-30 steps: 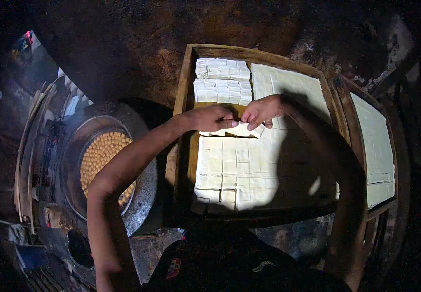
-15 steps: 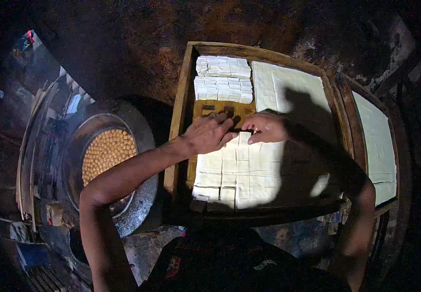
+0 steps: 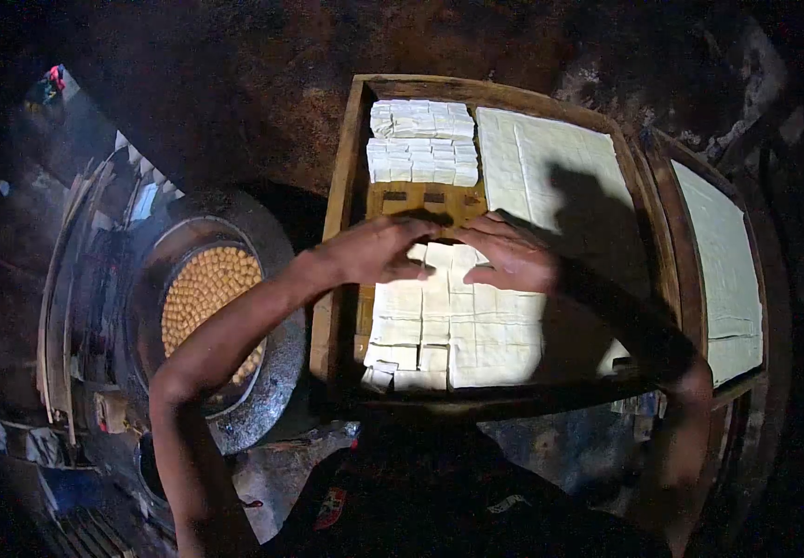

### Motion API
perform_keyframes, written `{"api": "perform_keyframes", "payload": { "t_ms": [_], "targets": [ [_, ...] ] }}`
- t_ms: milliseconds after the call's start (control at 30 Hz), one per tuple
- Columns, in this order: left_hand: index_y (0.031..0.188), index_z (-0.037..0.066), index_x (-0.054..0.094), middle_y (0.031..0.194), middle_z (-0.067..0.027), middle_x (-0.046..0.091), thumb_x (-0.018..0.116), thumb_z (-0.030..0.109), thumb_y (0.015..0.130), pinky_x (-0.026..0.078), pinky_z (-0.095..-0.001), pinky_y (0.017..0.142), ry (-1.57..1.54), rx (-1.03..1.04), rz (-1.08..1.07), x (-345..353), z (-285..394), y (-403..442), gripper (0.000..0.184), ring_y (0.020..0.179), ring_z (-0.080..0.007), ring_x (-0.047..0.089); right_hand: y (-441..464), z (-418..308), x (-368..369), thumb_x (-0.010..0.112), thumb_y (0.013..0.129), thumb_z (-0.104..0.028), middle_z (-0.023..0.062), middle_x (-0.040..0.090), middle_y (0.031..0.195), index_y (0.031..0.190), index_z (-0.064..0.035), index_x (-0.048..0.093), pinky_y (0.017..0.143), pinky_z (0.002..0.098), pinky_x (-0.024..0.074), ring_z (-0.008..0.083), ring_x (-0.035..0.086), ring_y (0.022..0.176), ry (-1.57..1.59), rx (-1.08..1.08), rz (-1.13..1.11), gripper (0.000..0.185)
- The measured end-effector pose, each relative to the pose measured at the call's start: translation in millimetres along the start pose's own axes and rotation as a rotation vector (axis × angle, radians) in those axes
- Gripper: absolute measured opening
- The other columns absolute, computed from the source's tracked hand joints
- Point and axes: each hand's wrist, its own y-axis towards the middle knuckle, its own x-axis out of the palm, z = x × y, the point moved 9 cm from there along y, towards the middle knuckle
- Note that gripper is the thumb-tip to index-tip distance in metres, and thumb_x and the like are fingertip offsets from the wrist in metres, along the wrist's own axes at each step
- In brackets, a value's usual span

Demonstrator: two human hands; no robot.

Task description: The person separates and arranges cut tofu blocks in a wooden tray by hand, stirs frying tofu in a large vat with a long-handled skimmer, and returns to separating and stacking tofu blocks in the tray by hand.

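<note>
A slab of white tofu [image 3: 490,321], scored into squares, lies in the near left part of a wooden tray [image 3: 335,228]. My left hand [image 3: 374,251] and my right hand [image 3: 518,259] straddle its far row, fingers bent over the back edge and thumbs on the near side. Both hands are closed around tofu pieces there; some fingertips are hidden in shadow. Between my hands several tofu squares [image 3: 439,256] show. Two stacked rows of cut tofu pieces [image 3: 420,160] sit at the tray's far left.
A larger tofu sheet [image 3: 551,153] fills the tray's right side, partly in shadow. Beyond the tray's right wall stands another tray with a tofu sheet [image 3: 718,265]. On the left is a big round pan [image 3: 281,372] of golden-brown pieces [image 3: 206,293].
My hands have moved slightly apart, from pinching near one square to spanning the far row. My right hand's fingers now reach over the back edge. The view has shifted a little.
</note>
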Motion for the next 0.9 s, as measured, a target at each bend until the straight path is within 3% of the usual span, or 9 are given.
{"api": "perform_keyframes", "payload": {
  "t_ms": [33,67,233,400,533,600,800,833,900],
  "targets": [
    [0.127,-0.003,0.046,0.101,-0.0226,0.063,0.070,0.025,0.082,0.052,-0.0419,0.078,0.010,-0.075,-0.052,-1.0,-4.4,-1.7,0.058,0.086,-0.0320,0.066,-3.7,6.8,1.2,0.055,0.084,-0.060,0.0212,0.029,0.146,0.146,-0.0047,0.017,0.110,0.0468,0.0243,0.0318,0.028,0.135,-0.059,-0.011,0.311,0.092],
    [0.127,-0.002,0.048,0.102,-0.0224,0.063,0.070,0.024,0.082,0.052,-0.0420,0.078,0.023,-0.152,-0.100,0.5,-10.1,-3.9,0.057,0.086,-0.0328,0.066,-6.2,0.3,1.4,0.055,0.084,-0.060,0.0212,0.029,0.146,0.146,-0.0047,0.017,0.110,0.0468,0.0243,0.0318,0.028,0.135,-0.056,-0.011,0.315,0.092],
    [0.125,0.000,0.050,0.097,-0.0217,0.065,0.067,0.023,0.084,0.051,-0.0434,0.078,0.111,-0.133,-0.037,13.1,-3.9,-8.7,0.050,0.087,-0.0367,0.064,-20.5,-65.6,-58.6,0.064,0.086,-0.023,0.0197,0.057,0.111,0.125,0.0005,0.048,0.089,0.0422,0.0461,0.0351,0.057,0.103,0.016,-0.008,0.380,0.048],
    [0.124,0.001,0.051,0.094,-0.0238,0.065,0.058,0.031,0.090,0.050,-0.0460,0.081,0.096,-0.065,0.021,5.0,-7.7,-9.3,0.046,0.088,-0.0393,0.063,-18.7,-59.1,-64.0,0.057,0.091,-0.026,0.0224,0.053,0.122,0.129,0.0012,0.045,0.097,0.0430,0.0406,0.0380,0.049,0.115,0.030,-0.007,0.304,0.049],
    [0.123,0.002,0.052,0.096,-0.0238,0.064,0.047,0.039,0.095,0.049,-0.0465,0.085,0.169,-0.260,-0.093,-15.0,-37.0,-12.8,0.046,0.093,-0.0393,0.062,-0.2,-45.7,-59.9,0.050,0.094,-0.030,0.0218,0.049,0.130,0.129,0.0010,0.046,0.102,0.0422,0.0367,0.0359,0.045,0.123,0.047,-0.014,0.357,0.046],
    [0.123,0.005,0.053,0.098,-0.0226,0.064,0.047,0.039,0.095,0.047,-0.0458,0.088,0.340,-0.100,-0.193,-7.4,-37.0,-11.1,0.045,0.098,-0.0383,0.060,0.1,-54.7,-69.8,0.048,0.096,-0.031,0.0203,0.052,0.125,0.123,0.0012,0.051,0.099,0.0423,0.0386,0.0353,0.048,0.118,0.032,0.007,0.367,0.042],
    [0.115,0.003,0.056,0.108,-0.0211,0.060,0.048,0.044,0.093,0.045,-0.0443,0.089,0.179,-0.161,-0.313,11.3,-50.9,-5.5,0.047,0.106,-0.0370,0.056,22.2,-42.2,-61.6,0.055,0.093,-0.028,0.0167,0.061,0.097,0.108,0.0014,0.059,0.083,0.0395,0.0462,0.0329,0.059,0.094,0.209,-0.030,0.172,0.033],
    [0.113,0.002,0.056,0.109,-0.0211,0.059,0.048,0.045,0.093,0.044,-0.0443,0.088,0.151,-0.186,-0.340,14.3,-50.1,-4.5,0.048,0.107,-0.0371,0.055,23.4,-40.3,-61.4,0.059,0.091,-0.027,0.0140,0.063,0.088,0.104,0.0017,0.060,0.075,0.0365,0.0479,0.0266,0.061,0.083,0.262,-0.025,0.162,0.031],
    [0.110,0.001,0.056,0.106,-0.0215,0.058,0.049,0.044,0.093,0.044,-0.0446,0.087,0.173,-0.196,-0.340,16.4,-44.0,-3.6,0.047,0.105,-0.0373,0.055,26.7,-35.9,-56.3,0.060,0.090,-0.026,0.0129,0.063,0.088,0.104,0.0016,0.059,0.073,0.0349,0.0479,0.0228,0.061,0.081,0.326,0.031,0.103,0.031]
  ]
}}
